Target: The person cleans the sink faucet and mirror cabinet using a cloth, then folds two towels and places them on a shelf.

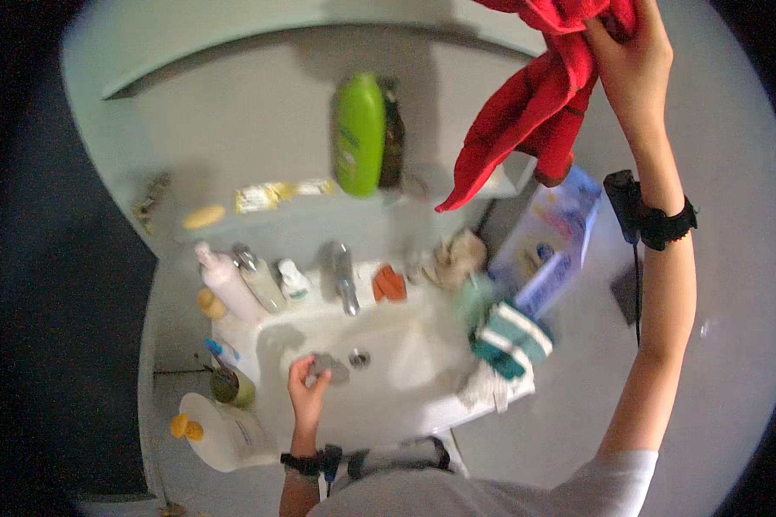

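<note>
My right hand (636,53) is raised at the upper right, closed around a bunched red cloth (526,103). The cloth's folds hang down to the left, in front of the wall, and one end tapers to a point. Low over the white sink (405,379), my left hand (305,388) pinches a small, flat grey thing (329,369). Blur hides what kind of thing it is. The drain (359,358) lies just to its right, and the metal tap (345,277) stands behind.
Pump bottles (230,283) crowd the sink's back left. A large white bottle (224,432) and a green cup (231,386) stand at its left. A green bottle (359,133) is on the shelf. Striped cloth (514,340) and a blue-purple package (547,241) are at the right.
</note>
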### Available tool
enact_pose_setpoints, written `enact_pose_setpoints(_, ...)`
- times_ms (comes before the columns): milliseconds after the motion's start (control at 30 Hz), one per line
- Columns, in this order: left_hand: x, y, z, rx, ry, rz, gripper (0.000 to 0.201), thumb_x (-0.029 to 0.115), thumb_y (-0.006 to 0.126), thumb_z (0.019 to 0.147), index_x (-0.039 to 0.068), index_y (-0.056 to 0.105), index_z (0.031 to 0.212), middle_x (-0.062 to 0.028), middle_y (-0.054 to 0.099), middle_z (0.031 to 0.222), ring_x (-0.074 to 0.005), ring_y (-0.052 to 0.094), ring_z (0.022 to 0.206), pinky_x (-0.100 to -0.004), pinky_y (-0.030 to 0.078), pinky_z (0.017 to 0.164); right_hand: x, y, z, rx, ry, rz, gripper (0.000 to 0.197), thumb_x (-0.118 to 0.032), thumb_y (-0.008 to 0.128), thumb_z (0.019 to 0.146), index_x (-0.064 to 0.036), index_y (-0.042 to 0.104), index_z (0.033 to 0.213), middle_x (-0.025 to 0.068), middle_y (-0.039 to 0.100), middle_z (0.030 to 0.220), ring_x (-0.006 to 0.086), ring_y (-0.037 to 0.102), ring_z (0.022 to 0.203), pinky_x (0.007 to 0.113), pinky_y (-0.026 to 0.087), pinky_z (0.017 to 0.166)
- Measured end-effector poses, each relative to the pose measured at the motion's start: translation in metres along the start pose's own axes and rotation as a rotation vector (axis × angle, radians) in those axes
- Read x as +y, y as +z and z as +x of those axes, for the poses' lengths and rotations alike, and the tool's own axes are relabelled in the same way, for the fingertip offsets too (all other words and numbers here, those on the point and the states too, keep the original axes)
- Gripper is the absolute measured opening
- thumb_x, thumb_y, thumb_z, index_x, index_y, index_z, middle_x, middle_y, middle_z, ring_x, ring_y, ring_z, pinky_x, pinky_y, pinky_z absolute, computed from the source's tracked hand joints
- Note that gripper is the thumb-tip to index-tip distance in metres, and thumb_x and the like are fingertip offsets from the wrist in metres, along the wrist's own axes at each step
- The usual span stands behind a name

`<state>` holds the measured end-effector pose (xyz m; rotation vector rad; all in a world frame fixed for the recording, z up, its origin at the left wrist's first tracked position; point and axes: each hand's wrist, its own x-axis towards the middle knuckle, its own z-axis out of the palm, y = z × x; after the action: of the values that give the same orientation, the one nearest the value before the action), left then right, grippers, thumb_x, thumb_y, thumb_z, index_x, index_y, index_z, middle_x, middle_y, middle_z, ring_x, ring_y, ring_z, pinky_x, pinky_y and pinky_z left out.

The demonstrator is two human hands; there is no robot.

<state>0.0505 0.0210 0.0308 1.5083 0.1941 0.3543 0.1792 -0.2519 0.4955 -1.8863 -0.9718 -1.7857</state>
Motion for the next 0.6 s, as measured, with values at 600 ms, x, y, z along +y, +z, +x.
enact_pose_setpoints(600,-0.003,0.021,-0.004,-0.237,-0.099,0.067,0.039,-0.003,0.063,0.074,0.002,0.048,0.109,-0.0068,0.052,0.104,-0.0133,0.053,0.093,-0.0249,0.047,0.075,-0.019,-0.118,-0.327,-1.079,0.021,-0.526,0.039,-0.013,0.051,0.075,-0.0147,0.05,0.114,0.0128,0.043,0.124,0.029,0.039,0.119,0.042,0.035,0.098)
